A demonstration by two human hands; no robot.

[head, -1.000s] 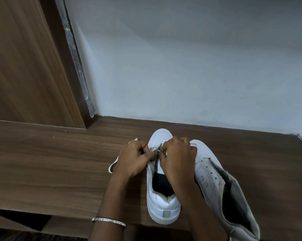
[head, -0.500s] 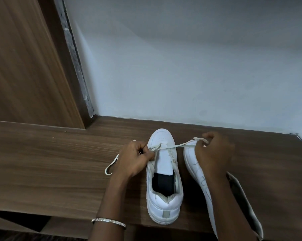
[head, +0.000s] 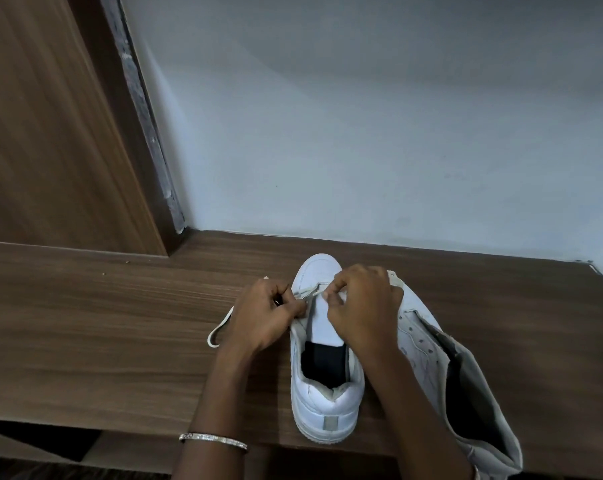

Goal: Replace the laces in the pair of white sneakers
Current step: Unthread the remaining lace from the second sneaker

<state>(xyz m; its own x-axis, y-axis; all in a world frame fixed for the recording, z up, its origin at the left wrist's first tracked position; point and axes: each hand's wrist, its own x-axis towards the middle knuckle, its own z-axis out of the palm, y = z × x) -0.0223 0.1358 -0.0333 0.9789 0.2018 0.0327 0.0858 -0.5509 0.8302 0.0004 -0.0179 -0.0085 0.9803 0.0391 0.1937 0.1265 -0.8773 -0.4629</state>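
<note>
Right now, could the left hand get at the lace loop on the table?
Probably yes: the lace loop lies on the table right beside the left hand, with nothing between them.

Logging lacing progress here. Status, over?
Left hand, right hand: both pinching the lace at the front eyelets of the upright sneaker. Lace tail loose on the table, left. Second sneaker on its side at right, nothing blocking.

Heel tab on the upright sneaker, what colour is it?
The heel tab is grey on the white sneaker; head view shows it best.
</note>
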